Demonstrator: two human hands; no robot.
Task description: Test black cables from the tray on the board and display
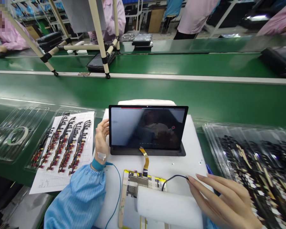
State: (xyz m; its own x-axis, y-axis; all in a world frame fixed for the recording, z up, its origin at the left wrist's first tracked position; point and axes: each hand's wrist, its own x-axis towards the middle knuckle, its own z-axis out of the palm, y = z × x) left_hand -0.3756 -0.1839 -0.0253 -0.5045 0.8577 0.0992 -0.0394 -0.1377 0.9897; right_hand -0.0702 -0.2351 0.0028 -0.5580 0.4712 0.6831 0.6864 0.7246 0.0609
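A tablet screen (147, 128) stands propped in a dark holder on a white pad (193, 149). My left hand (101, 140) rests against the screen's left edge, fingers curled on it. A gold flex ribbon (146, 159) runs from the screen down to a circuit board (139, 183) with yellow tape. My right hand (222, 198) lies low at the right with fingers stretched out, its fingertips touching the end of a thin black cable (173, 178). A white foam roll (169, 208) covers the board's near part.
A sheet with several rows of flex cables (62, 143) lies to the left, beside a clear tray holding a tape ring (16, 135). A clear tray of dark parts (257, 159) sits at the right. Green conveyor belt (157, 92) runs behind; people in pink coats work beyond.
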